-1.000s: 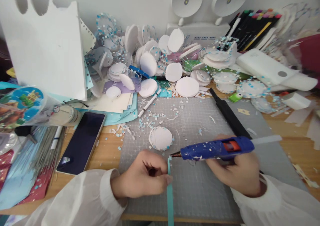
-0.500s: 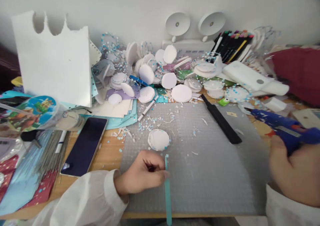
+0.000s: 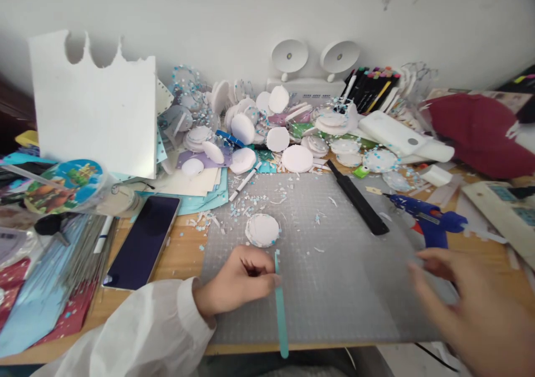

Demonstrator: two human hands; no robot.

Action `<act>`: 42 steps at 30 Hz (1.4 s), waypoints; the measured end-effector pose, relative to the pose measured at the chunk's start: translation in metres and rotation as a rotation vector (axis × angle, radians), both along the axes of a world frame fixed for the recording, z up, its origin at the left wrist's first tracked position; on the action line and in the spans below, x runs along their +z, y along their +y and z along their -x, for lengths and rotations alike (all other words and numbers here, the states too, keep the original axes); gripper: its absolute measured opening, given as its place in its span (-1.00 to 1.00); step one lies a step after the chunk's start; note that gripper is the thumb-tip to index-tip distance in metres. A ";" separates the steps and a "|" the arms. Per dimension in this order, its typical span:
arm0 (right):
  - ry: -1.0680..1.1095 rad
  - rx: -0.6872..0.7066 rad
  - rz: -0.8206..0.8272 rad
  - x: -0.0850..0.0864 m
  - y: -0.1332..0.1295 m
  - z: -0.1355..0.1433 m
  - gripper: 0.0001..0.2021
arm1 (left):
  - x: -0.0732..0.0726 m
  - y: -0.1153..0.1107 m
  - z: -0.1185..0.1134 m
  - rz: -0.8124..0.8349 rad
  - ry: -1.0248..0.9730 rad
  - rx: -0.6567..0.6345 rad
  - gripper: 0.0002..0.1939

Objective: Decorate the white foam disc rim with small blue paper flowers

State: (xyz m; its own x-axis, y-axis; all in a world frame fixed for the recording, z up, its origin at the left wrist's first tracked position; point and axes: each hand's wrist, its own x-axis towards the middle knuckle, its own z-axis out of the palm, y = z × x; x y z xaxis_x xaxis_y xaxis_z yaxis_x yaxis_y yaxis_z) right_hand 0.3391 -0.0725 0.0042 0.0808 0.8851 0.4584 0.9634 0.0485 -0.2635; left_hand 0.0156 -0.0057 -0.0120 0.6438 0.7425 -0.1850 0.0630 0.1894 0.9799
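The left hand [image 3: 239, 279] pinches a flat teal strip [image 3: 281, 317] above the front of the grey gridded mat [image 3: 343, 304], near a round white disc [image 3: 263, 230], while the right hand [image 3: 470, 304], its thumb and fingers parted, is near the blue plastic glue gun [image 3: 432, 219] lying at the mat's right edge.

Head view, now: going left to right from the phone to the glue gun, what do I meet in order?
Phone → left hand → teal strip → black tool → glue gun.
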 end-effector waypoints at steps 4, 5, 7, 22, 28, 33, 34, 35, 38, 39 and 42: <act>-0.139 0.551 -0.032 0.002 0.009 0.078 -0.85 | 0.003 -0.001 -0.002 -0.011 -0.033 -0.012 -0.60; -0.170 0.656 -0.075 0.001 0.013 0.094 -0.81 | 0.004 0.000 -0.002 -0.012 -0.043 -0.007 -0.59; -0.197 0.887 -0.211 -0.001 0.021 0.116 -0.77 | 0.005 0.000 -0.002 -0.016 -0.065 0.006 -0.57; 0.349 0.762 -0.296 0.017 0.060 0.096 -0.73 | 0.015 0.003 0.012 -0.936 -0.080 0.195 -0.84; 1.182 0.403 -0.215 -0.018 0.108 0.093 -0.90 | 0.009 0.020 0.022 -1.153 0.394 0.307 -0.17; 1.499 0.365 0.103 -0.032 0.107 0.100 -0.78 | -0.003 0.030 0.019 -0.877 0.534 0.230 0.09; 1.520 0.365 0.129 -0.032 0.106 0.100 -0.77 | -0.005 0.031 0.019 -0.847 0.545 0.206 0.09; 1.530 0.370 0.149 -0.032 0.104 0.099 -0.78 | -0.006 0.032 0.019 -0.820 0.554 0.183 0.09; 1.511 0.420 0.166 -0.035 0.102 0.096 -0.85 | -0.009 0.032 0.020 -0.757 0.575 0.159 0.01; 1.500 0.441 0.171 -0.036 0.101 0.096 -0.87 | -0.009 0.031 0.020 -0.749 0.577 0.164 -0.03; 1.492 0.481 0.193 -0.038 0.099 0.096 -0.90 | -0.007 0.029 0.021 -0.770 0.546 0.203 -0.07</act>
State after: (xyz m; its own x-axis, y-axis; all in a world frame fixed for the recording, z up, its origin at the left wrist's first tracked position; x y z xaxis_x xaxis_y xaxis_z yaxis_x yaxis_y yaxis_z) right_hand 0.2433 0.0260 -0.0335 0.0436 0.9932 0.1079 -0.2530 0.1155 -0.9606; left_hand -0.0056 0.0238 -0.0190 0.4594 0.8731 0.1632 0.5839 -0.4353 0.6853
